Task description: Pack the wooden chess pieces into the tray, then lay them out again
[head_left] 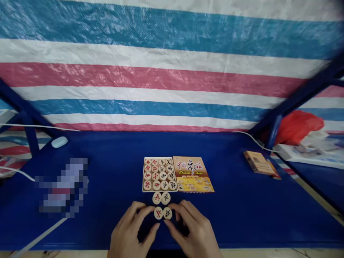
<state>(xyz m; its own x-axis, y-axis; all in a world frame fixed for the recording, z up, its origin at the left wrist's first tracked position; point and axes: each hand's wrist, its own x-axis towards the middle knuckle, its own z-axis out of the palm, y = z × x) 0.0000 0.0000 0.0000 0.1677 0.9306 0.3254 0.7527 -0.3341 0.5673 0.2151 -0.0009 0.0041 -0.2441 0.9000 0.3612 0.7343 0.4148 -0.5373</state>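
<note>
My left hand (134, 229) touches the edge of a round red-marked chess piece (158, 213) with its index finger. Its thumb is stretched out just below the piece, a little apart from it. My right hand (192, 229) has thumb and index finger around the black-marked chess piece (167, 213) beside it. Just beyond this pair, another red-marked piece (157, 198) and black-marked piece (166, 198) lie side by side. Behind them is an open white box (143, 179) filled with rows of Chinese chess pieces. Its printed lid (192, 174) lies against the right side.
A blue table (228, 211) spreads under everything. A pixelated object (63, 188) and a white mouse-like object (59, 142) lie left. At right are a small brown box (256, 162) and a red plastic bag (298, 127). A striped sheet (161, 79) hangs behind.
</note>
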